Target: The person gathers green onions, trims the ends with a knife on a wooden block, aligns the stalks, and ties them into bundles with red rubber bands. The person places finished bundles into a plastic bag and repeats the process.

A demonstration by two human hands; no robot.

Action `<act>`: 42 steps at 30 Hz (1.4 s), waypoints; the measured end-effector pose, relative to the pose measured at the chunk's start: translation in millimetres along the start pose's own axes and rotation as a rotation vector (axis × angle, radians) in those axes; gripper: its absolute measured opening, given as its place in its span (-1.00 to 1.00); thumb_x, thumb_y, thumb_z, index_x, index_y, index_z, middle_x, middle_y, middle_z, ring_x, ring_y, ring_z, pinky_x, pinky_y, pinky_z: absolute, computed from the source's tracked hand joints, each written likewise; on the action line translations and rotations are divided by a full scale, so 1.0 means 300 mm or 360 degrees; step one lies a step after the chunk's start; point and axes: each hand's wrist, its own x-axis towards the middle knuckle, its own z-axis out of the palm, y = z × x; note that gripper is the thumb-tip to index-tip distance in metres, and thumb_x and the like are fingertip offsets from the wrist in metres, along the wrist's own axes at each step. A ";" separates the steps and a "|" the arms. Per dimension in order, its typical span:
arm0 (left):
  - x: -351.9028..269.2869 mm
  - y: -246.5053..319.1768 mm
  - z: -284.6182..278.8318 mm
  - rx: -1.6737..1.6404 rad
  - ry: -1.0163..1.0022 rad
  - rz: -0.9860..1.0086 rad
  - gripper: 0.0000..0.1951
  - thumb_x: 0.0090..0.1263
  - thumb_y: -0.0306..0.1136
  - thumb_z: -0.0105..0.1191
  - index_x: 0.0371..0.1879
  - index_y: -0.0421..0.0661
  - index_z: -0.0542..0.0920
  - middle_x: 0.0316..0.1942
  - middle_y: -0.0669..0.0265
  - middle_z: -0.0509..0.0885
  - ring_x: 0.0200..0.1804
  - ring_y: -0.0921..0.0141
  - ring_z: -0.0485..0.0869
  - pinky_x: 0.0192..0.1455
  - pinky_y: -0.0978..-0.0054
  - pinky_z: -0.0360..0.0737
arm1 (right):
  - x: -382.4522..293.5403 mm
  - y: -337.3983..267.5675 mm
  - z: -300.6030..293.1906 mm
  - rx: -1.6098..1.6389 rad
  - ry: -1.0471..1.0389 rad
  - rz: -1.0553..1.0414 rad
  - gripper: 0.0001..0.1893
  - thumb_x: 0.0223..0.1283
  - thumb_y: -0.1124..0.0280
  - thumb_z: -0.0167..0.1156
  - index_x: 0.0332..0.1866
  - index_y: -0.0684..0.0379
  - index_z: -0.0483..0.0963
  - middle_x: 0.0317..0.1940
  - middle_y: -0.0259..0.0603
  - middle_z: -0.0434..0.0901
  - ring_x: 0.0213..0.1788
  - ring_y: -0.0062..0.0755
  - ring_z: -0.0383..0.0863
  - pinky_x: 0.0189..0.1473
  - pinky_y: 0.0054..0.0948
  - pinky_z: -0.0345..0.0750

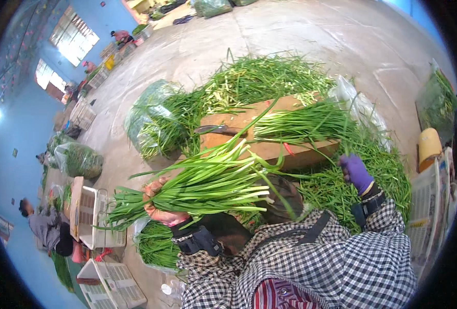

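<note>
My left hand [162, 202], in a stained glove, is closed around a bunch of long green garlic chives [209, 185], whose pale ends point right. My right hand [355, 172], in a purple glove, is curled over the heap of green leaves at the right; long leaves reach towards its fingers, but whether it grips one is unclear. Ahead is a wooden block [216, 143] with a curved knife [218, 129] on its left part. A second bunch of chives [301, 123] lies across its right part. Red ties [288, 149] are at the block's near edge.
Trimmed leaves [267, 77] are heaped behind the block. Clear plastic bags of greens stand left [155, 123] and at my lower left [157, 247]. White plastic crates [114, 284] are further left, another crate [425, 216] at right. A co-worker [48, 228] sits at far left; others work along the wall.
</note>
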 end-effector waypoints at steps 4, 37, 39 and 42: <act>-0.025 -0.047 0.063 -0.0158 -0.0226 -0.0281 -0.85 0.21 -0.27 0.00 -0.55 -0.05 0.48 -0.44 0.34 0.58 -0.28 0.33 0.54 -0.08 0.30 0.48 | -0.083 -0.045 0.061 -0.0308 -0.0148 0.0142 -0.38 0.13 0.29 0.16 0.25 0.20 0.07 -0.21 -0.16 0.52 -0.24 -0.46 0.54 -0.27 -0.48 0.51; -0.090 -0.145 0.154 -0.0981 -0.0882 -0.0553 -0.87 0.24 -0.38 -0.09 -0.27 -0.05 0.33 -0.47 0.47 0.38 -0.34 0.51 0.41 0.00 0.36 0.35 | -0.092 -0.335 0.346 -0.1260 0.0036 -0.1441 -0.50 0.02 0.21 0.23 0.10 0.09 0.35 -0.43 -0.19 0.58 -0.38 -0.32 0.61 -0.34 -0.41 0.50; -0.093 -0.146 0.152 -0.0965 -0.0867 -0.0527 -0.87 0.24 -0.38 -0.10 -0.27 -0.05 0.34 -0.46 0.45 0.41 -0.35 0.50 0.42 -0.05 0.39 0.34 | -0.053 -0.298 0.370 -0.1547 -0.0178 -0.1186 -0.49 0.04 0.16 0.20 0.13 0.03 0.33 -0.45 -0.17 0.56 -0.40 -0.24 0.59 -0.34 -0.40 0.49; -0.062 -0.100 0.133 -0.0936 -0.0926 -0.0597 -0.88 0.22 -0.38 -0.08 -0.29 -0.03 0.33 -0.48 0.47 0.41 -0.37 0.51 0.42 -0.09 0.41 0.33 | -0.027 -0.260 0.324 -0.1497 -0.0437 -0.1009 -0.68 0.07 0.13 0.13 -0.08 0.01 0.45 -0.47 -0.18 0.55 -0.42 -0.16 0.57 -0.36 -0.37 0.48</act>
